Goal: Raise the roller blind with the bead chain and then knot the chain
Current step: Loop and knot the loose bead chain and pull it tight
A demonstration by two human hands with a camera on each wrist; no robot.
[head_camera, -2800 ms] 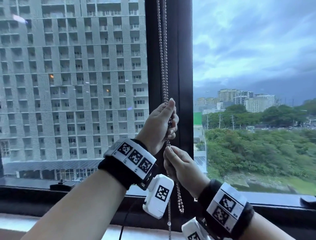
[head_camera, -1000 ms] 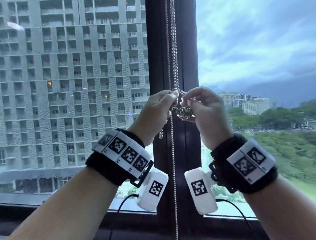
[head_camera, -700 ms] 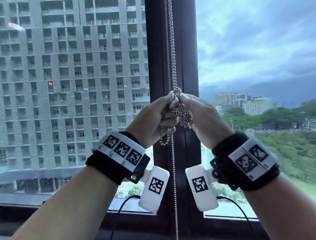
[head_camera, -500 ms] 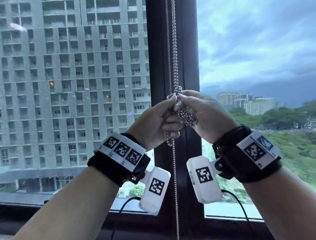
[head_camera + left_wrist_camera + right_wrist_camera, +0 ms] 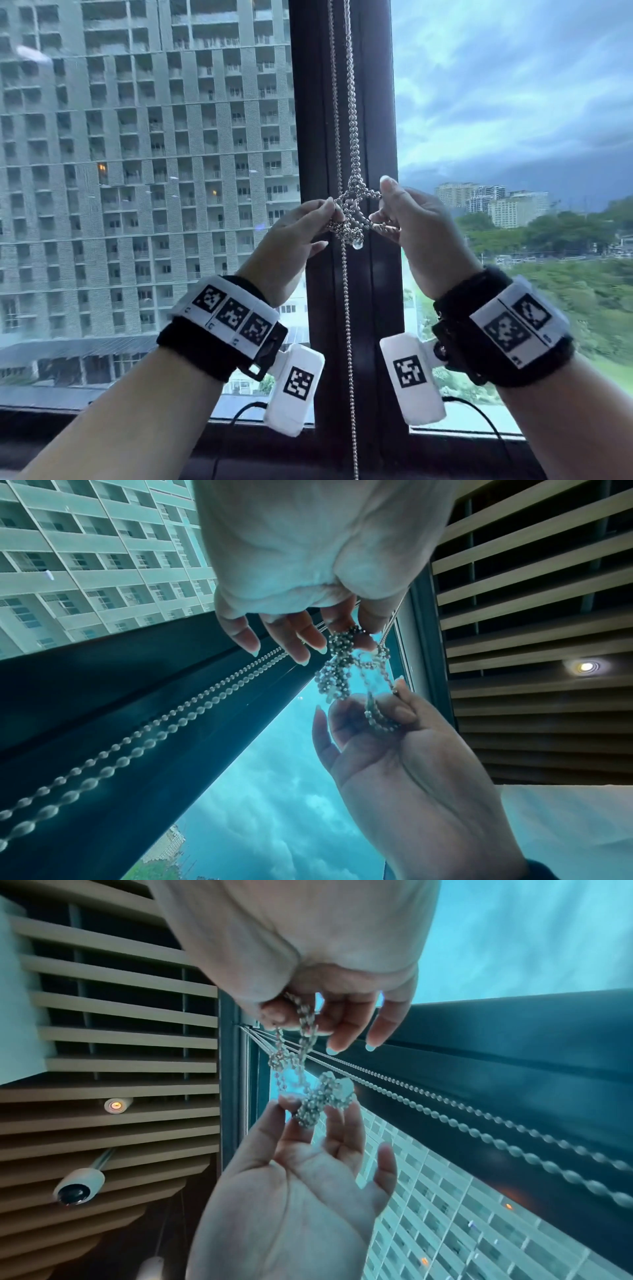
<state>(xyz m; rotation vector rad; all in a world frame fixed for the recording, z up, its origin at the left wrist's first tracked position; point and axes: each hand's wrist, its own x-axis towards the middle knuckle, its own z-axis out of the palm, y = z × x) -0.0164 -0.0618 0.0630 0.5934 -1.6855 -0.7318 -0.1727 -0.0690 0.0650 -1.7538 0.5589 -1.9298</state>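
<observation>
A silver bead chain (image 5: 348,102) hangs in two strands before the dark window post. At hand height it is bunched into a loose knot (image 5: 356,209), with a clear connector bead (image 5: 357,244) dangling under it. One strand (image 5: 350,342) runs on down. My left hand (image 5: 334,212) pinches the knot's left side between thumb and forefinger, its other fingers spread loose. My right hand (image 5: 378,205) pinches the right side, a loop of chain (image 5: 380,718) lying over its fingers. The right wrist view shows the tangle (image 5: 308,1096) stretched between both hands. The roller blind itself is out of view.
The dark window post (image 5: 375,102) stands right behind the chain, with glass panes on both sides and a dark sill (image 5: 102,431) below. Overhead is a slatted wooden ceiling (image 5: 531,588) with a spotlight (image 5: 586,666) and a white camera-like fixture (image 5: 78,1185).
The right hand came up from below the left to the same height. Both hands met on the bunched chain, then drew apart sideways, spreading the tangle between them.
</observation>
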